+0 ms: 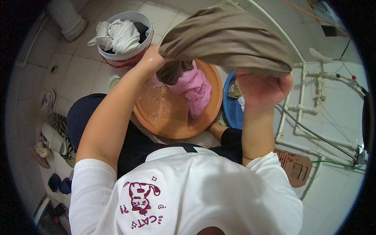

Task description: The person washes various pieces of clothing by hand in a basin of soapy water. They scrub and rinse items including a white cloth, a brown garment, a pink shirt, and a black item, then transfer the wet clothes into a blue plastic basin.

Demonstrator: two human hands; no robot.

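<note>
A wrinkled grey-brown cloth garment is stretched between my two hands, raised over an orange plastic washing basin. My left hand grips its left end in a fist, and a dark bunched part hangs below. At the right end, my right hand holds the cloth, its fingers mostly hidden by the fabric. Bright pink cloth lies in the basin beneath, with water around it and a ridged washboard surface at the near side.
A white bucket with white and black clothes stands behind my left hand. Beside the orange basin, a blue basin holds more cloth, partly behind my right arm. White pipes run along the tiled wall. A brown washboard is at right.
</note>
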